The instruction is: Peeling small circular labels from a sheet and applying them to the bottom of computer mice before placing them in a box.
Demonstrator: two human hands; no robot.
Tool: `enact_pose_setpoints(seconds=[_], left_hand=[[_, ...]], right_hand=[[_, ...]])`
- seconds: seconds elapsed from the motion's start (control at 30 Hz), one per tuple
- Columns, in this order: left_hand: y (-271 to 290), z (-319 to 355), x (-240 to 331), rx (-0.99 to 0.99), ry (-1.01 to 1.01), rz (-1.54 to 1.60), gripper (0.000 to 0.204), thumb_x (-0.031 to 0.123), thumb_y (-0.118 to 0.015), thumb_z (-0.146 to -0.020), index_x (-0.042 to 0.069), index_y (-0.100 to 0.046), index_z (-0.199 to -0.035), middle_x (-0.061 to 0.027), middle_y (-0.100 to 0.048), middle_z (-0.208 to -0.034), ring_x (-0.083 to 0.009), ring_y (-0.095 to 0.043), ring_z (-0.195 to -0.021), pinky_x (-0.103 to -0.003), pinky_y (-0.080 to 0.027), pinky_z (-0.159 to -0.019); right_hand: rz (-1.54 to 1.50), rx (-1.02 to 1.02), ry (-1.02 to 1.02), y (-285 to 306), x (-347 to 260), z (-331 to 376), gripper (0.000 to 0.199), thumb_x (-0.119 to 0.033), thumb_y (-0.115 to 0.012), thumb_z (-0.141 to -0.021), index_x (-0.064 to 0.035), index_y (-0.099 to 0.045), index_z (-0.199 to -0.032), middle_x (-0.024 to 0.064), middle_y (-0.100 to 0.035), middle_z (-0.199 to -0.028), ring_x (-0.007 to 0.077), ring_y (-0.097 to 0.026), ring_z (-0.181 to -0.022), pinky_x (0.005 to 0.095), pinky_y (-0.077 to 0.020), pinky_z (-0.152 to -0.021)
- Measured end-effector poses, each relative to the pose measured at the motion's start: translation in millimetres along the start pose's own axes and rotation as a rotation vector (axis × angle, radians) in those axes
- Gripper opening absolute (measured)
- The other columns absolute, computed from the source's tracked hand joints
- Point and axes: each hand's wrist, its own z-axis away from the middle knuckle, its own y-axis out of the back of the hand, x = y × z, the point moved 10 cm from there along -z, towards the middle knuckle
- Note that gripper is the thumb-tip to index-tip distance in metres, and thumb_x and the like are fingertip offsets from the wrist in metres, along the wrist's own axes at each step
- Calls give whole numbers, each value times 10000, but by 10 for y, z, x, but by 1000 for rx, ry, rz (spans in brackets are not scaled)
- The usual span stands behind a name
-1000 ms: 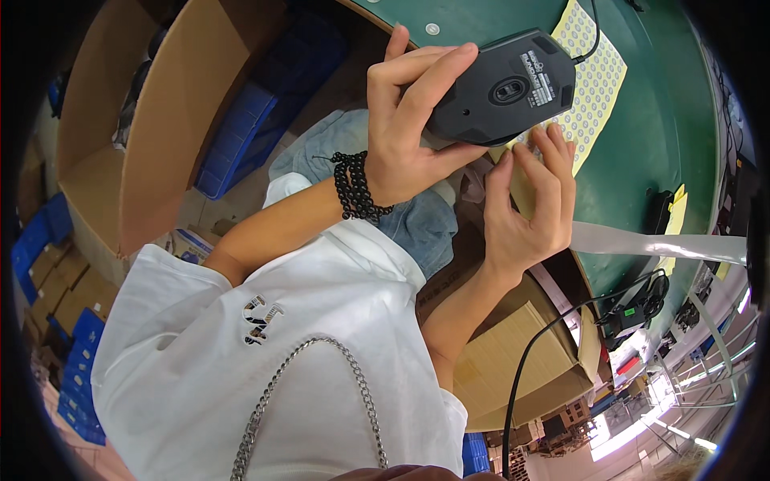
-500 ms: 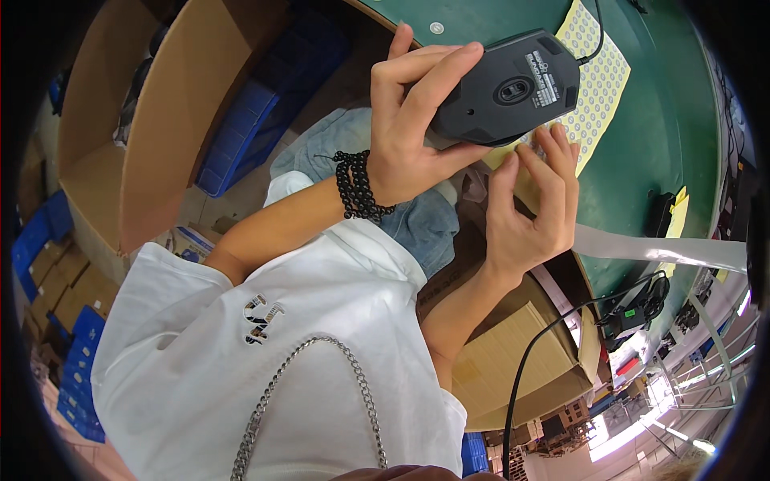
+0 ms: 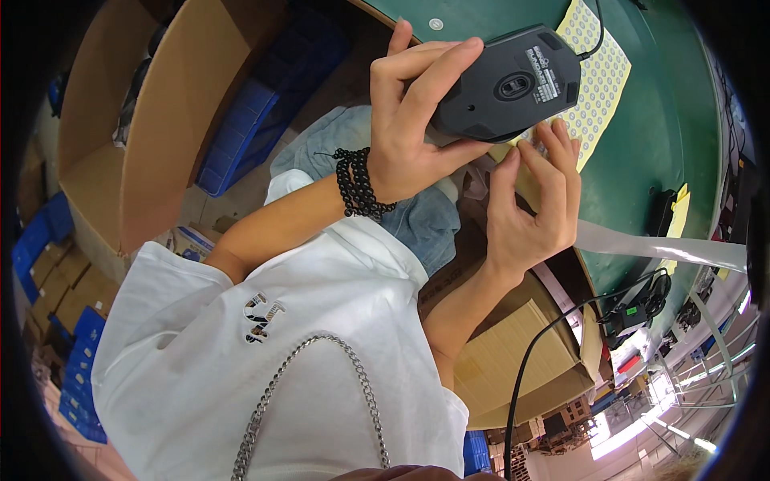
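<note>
The workroom's far left holds an open box of flat brown cardboard (image 3: 172, 128) at ten o'clock, then a ribbed, blue plastic bin (image 3: 241, 132) toward eleven. At twelve o'clock the left hand (image 3: 401, 140), its wrist wrapped in a bracelet of round black beads (image 3: 357, 184), grips a matte black computer mouse (image 3: 501, 92), thumb and fingers spread around its rear end. The mouse is raised toward one o'clock, its angular underside in view; its long axis runs from eight to two, and the end with the thin cord (image 3: 600, 36) points to two. Behind it, on the smooth green tabletop (image 3: 642, 136), lies a pale yellow sheet (image 3: 600, 100) with rows of small round stickers. Between two and three o'clock the right hand (image 3: 533, 232) curls just below the mouse, thumb and index tips close together; whether they pinch anything I cannot tell. A glossy, translucent plastic strip (image 3: 658, 247) stretches at three.
</note>
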Motion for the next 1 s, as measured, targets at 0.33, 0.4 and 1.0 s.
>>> enact_pose_setpoints(seconds=[0.33,0.4,1.0], left_hand=[[-1,11,-14,2,1,-8,835,111,-888,-643,50,-551,-1404,-98,-539,-1271,-229,-554,-1150,-514,-172,-1231],[-1,10,-17,-1,7,-9,831,113,-887,-644,50,-553,-1403,-97,-540,-1269,-231,-553,-1153,-514,-171,-1232],[-46,-30,51,40,45,-22,658,200,-827,-747,29,-604,-1343,-93,-560,-1206,-234,-584,-1097,-541,-144,-1238]], right_hand=[[4,-5,5,-7,1,-6,210,115,-751,-684,-1,-710,-854,117,-747,-1072,322,-689,-1130,514,-464,-1098],[0,-6,5,-8,2,-6,209,117,-742,-698,0,-707,-867,122,-748,-1069,320,-690,-1128,513,-461,-1101],[-67,236,132,34,-476,-90,139,82,-709,-844,4,-690,-957,146,-721,-1086,327,-690,-1111,423,-548,-995]])
